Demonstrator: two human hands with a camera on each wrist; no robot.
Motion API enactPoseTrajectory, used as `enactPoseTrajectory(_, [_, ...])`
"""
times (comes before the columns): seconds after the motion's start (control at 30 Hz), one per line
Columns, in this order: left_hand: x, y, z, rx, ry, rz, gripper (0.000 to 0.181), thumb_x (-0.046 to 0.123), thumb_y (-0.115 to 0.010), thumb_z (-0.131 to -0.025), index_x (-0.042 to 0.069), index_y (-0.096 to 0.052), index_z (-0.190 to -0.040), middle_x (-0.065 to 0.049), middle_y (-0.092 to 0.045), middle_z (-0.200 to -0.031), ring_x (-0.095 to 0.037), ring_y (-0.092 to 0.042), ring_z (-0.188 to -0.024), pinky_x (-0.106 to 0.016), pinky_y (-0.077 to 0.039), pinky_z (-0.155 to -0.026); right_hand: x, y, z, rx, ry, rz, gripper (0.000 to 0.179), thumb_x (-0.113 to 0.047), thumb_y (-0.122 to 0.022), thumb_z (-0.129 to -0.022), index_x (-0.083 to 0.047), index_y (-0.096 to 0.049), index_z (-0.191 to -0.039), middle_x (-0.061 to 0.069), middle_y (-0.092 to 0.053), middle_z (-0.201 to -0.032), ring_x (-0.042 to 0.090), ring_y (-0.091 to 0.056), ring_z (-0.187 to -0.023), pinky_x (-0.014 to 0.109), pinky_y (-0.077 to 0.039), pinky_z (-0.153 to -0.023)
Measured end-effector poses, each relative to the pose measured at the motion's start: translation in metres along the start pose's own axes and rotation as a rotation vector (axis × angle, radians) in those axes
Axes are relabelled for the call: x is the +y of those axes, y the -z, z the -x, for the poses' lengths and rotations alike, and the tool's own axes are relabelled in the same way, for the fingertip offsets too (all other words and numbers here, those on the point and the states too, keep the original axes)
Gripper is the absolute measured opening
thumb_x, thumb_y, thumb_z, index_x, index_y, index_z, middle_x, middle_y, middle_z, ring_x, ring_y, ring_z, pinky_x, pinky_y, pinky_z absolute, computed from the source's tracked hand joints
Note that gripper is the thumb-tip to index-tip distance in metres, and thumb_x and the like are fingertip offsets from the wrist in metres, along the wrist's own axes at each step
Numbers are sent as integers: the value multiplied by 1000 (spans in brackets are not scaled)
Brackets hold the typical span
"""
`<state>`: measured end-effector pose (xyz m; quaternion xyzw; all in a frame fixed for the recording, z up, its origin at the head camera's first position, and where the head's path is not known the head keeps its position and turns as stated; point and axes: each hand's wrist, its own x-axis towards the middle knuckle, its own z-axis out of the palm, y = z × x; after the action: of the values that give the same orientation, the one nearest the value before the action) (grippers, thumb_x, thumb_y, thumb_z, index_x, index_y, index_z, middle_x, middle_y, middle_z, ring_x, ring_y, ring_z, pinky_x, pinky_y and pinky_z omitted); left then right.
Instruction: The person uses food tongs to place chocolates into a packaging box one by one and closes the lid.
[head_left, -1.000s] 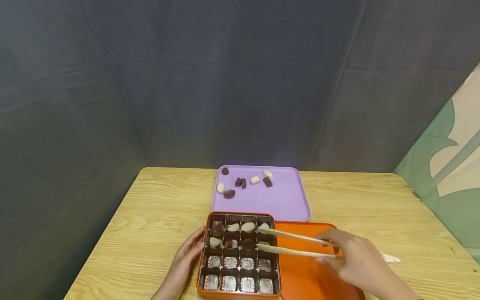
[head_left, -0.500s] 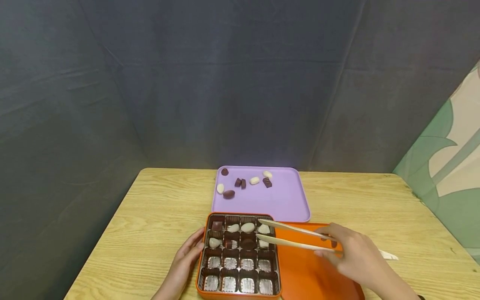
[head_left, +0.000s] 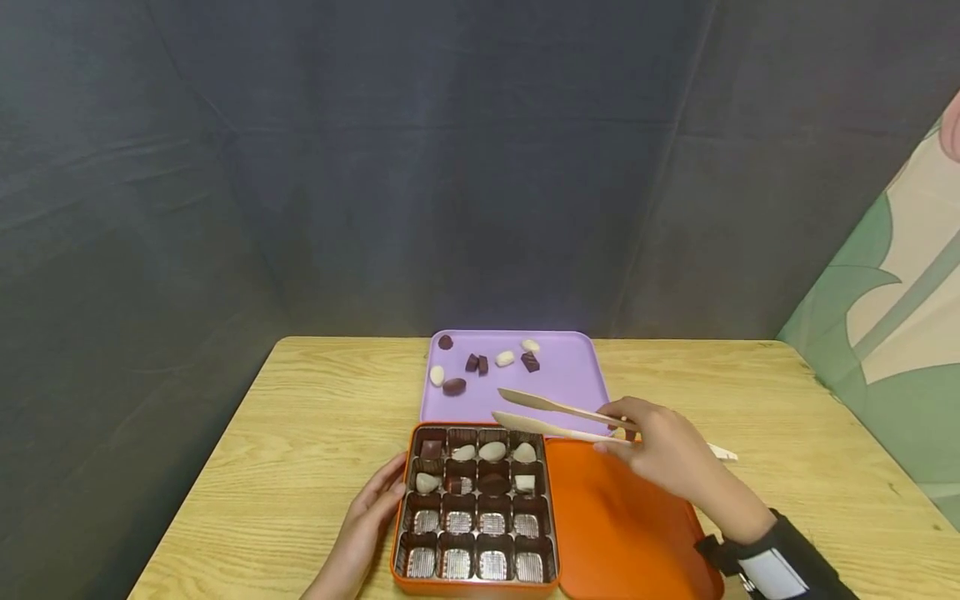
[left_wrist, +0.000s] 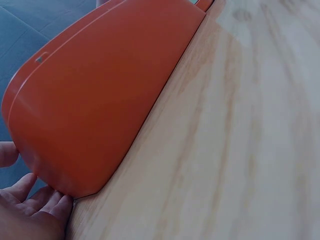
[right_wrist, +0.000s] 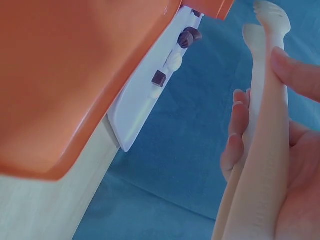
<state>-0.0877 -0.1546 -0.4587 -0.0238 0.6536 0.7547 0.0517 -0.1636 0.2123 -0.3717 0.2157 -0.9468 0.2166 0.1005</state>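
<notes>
Pale wooden tongs (head_left: pixel 525 423) are held in my right hand (head_left: pixel 663 442), between thumb and fingers. Their two arms stand apart with nothing between the tips, over the near part of the purple tray (head_left: pixel 577 367). My left hand (head_left: pixel 367 521) rests its fingers and thumb against the left side of an orange box (head_left: pixel 476 589). In the left wrist view, fingertips touch the box's rounded wall (left_wrist: pixel 100 100). Inside is a divided insert; its two back rows hold dark and white chocolates, including a white chocolate (head_left: pixel 524 483) at the second row's right end.
An orange lid (head_left: pixel 622 533) lies flat right of the box. Behind, the tray carries several chocolates, among them a dark oval (head_left: pixel 453 387) and a white piece (head_left: pixel 505 358). All stand on a wooden table (head_left: pixel 315 425) before a dark curtain (head_left: pixel 480 167).
The tongs have risen out of the box's right side and moved back over the tray. A white chocolate is left in the second row's right compartment. My left hand stays in place.
</notes>
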Motion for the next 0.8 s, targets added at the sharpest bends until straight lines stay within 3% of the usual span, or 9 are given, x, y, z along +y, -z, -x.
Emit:
enactPoseTrajectory(0.33, [1, 0, -2, 5, 13, 0, 46, 27, -50, -86, 18, -39, -129, 3, -35, -133, -14, -28, -121, -39, -17, -100, 3, -20, -45, 19, 30, 18, 33, -36, -73, -66, -16, -63, -90, -4, -52, -65, 10, -42, -53, 25, -34, -49])
enactPoseTrajectory(0.8, [2, 0, 0, 4, 12, 5, 45, 27, -50, -86, 19, -39, -129, 3, -35, -133, -14, -28, -122, -39, -17, -100, 2, -46, -74, -16, 57, 32, 34, -36, -71, -67, -13, -63, -91, -2, -58, -73, 11, -46, -57, 27, -39, -53])
